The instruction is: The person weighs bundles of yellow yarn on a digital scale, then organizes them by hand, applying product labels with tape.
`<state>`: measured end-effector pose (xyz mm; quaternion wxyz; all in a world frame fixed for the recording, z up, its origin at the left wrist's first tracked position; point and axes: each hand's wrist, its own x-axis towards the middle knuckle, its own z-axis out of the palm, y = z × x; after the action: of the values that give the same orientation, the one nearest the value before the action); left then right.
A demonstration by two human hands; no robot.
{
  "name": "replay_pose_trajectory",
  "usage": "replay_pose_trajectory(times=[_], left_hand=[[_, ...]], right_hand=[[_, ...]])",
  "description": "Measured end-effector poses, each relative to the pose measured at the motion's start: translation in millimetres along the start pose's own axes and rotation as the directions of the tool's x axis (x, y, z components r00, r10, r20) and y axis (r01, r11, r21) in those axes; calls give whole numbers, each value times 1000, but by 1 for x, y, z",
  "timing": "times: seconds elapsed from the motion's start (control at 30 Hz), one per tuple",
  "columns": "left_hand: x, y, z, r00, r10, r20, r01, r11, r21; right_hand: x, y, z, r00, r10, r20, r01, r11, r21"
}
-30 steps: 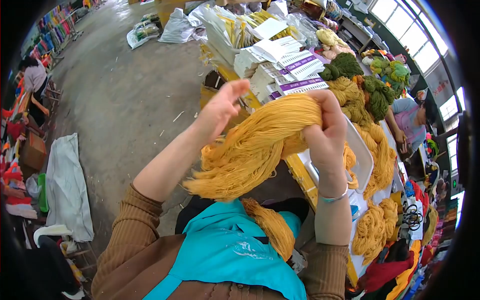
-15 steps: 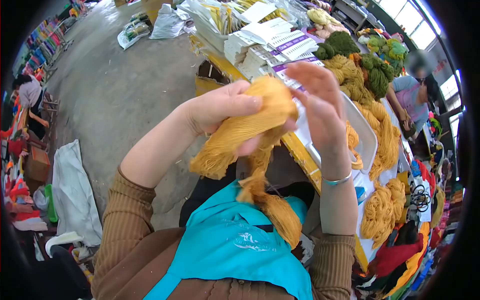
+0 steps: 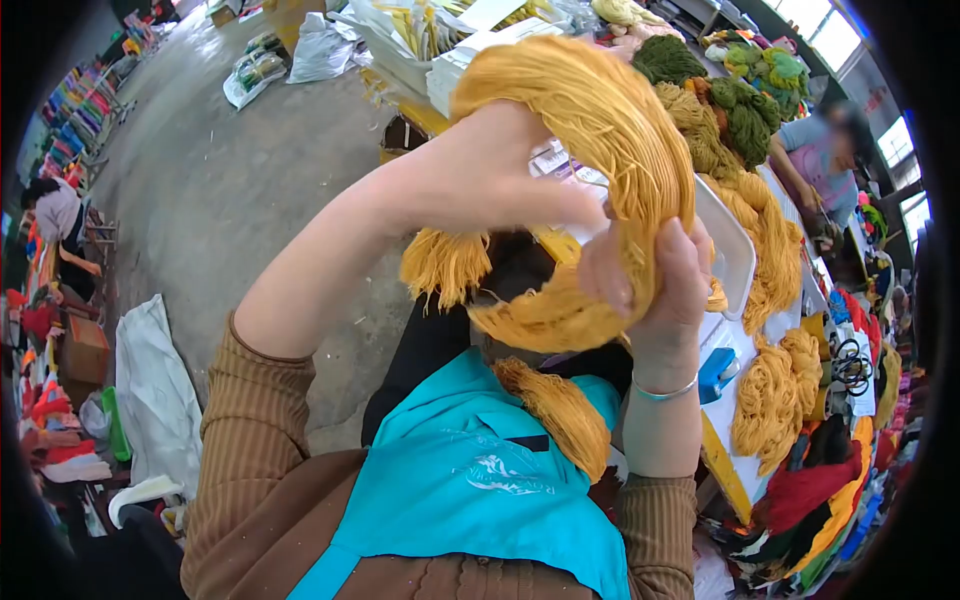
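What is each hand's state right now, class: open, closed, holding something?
Left hand: against the golden-yellow yarn skein, fingers partly hidden; open or closed cannot be told.
Right hand: closed, holding the same skein.

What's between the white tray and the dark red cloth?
Golden yarn bundles, lying on the white tabletop. It shows in the head view.
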<state>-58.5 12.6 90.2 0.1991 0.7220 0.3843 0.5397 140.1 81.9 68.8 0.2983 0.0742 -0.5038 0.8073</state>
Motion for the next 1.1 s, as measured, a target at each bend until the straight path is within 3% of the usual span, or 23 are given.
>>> replay_pose_trajectory(times=[0.03,0.07,0.13,0.2,0.3,0.37,0.4,0.47,0.5,0.53,0.57,0.63,0.7,0.73,0.83,0.87,0.9,0.93,0.97,1.0,1.1], left_hand=[[-4,-5,-1,988,-150,-26,142,971,-194],[-7,-9,6,971,-239,14,221,871,-438],[-12,-6,21,909,-413,53,308,583,-752],[-14,-12,29,856,-514,57,281,371,-885],[-14,-15,44,858,-514,-18,251,449,-857],[-18,-18,42,867,-499,20,329,541,-774],[-17,-32,44,935,-349,-62,231,731,-642],[-17,-27,48,956,-290,-41,222,809,-545],[-20,-32,45,972,-230,44,229,892,-389],[-19,-29,41,978,-189,90,198,975,-105],[-17,-26,39,977,-159,145,131,974,186],[-18,-26,38,977,-154,149,121,971,208],[-20,-17,29,983,-73,167,-61,733,677],[-20,-15,28,987,-64,146,-66,671,739],[-25,-15,31,994,-66,85,-21,661,750],[-28,-17,32,996,-17,90,-51,712,700],[-34,-25,40,988,-153,3,147,956,252],[-40,-27,49,950,-312,-4,300,915,-272],[-44,-26,55,925,-374,-70,321,866,-384],[-45,-26,59,924,-375,-69,323,865,-383],[-50,-29,64,861,-491,-133,349,760,-548]], right_hand=[[-3,-2,-3,1000,-3,-4,3,1000,-13],[-7,1,0,992,49,-117,-64,989,-131],[-16,12,0,954,148,-260,-251,869,-427],[-28,34,-15,957,206,-205,-284,811,-511],[-36,47,-31,970,186,-157,-243,709,-661],[-37,48,-37,951,-50,-305,-168,745,-646],[-35,42,-45,947,-157,-282,-106,673,-732],[-31,34,-39,933,-221,-283,-25,746,-666],[-28,35,-35,931,-241,-275,7,763,-646],[-28,37,-32,940,-220,-260,-10,745,-666],[-29,37,-30,949,-198,-244,-25,726,-687],[-32,42,-39,940,-255,-228,6,679,-734],[-31,40,-42,851,-317,-418,-79,710,-699],[-29,37,-40,853,-312,-418,-65,732,-679],[-28,41,-39,877,-250,-411,-58,793,-606],[-28,41,-37,880,-209,-426,-73,827,-558],[-27,43,-36,879,-213,-427,-72,825,-560],[-26,45,-36,903,-219,-370,-49,802,-595],[-26,47,-37,924,-221,-312,-25,779,-626],[-23,44,-42,934,-325,-148,54,537,-842],[-27,43,-44,934,-254,-253,-45,617,-786]])
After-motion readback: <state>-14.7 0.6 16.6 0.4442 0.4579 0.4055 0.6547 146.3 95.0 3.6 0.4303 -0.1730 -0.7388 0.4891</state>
